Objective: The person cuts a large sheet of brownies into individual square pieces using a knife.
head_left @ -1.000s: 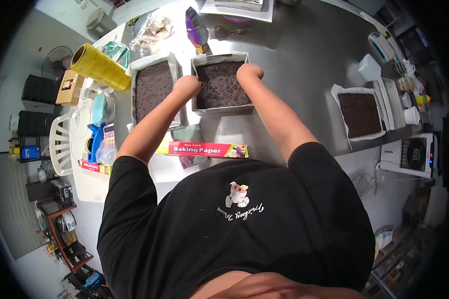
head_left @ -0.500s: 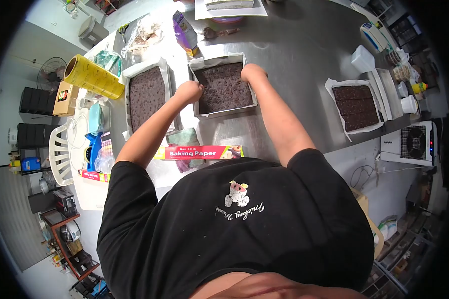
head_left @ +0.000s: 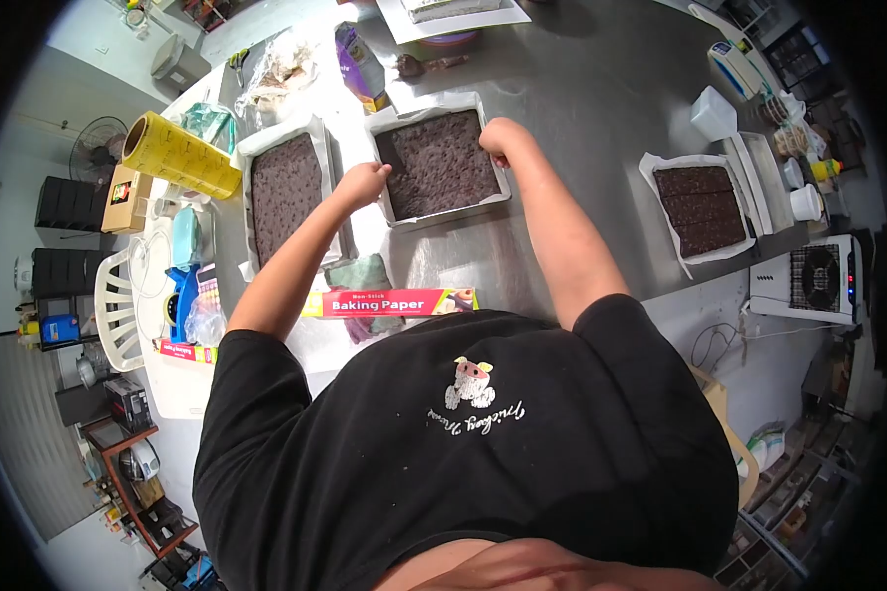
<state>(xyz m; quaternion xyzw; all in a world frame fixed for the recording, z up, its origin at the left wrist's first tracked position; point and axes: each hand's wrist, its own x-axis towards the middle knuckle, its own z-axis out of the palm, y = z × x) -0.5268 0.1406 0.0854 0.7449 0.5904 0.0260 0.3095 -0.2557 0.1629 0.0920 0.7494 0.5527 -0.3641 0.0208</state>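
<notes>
A rectangular metal baking pan lined with white baking paper holds a dark brown, chocolate-coloured cake. My left hand is closed at the pan's left edge. At the right edge, near the far corner, my right hand is closed too. Whether the fingers pinch the paper or the metal rim is hard to make out. Left of my left hand is a second lined pan with a dark cake. A red and yellow baking paper box lies between my body and the pan.
A cut dark cake on paper sits at the right of the steel table. Beyond the pans are a purple bag and a brown-coated utensil. A yellow wrap roll stands at the left, a white tub at the right.
The pan between my hands has turned slightly, its right side swinging away from me. Both hands stay closed at its edges. The whole view has shifted a little.
</notes>
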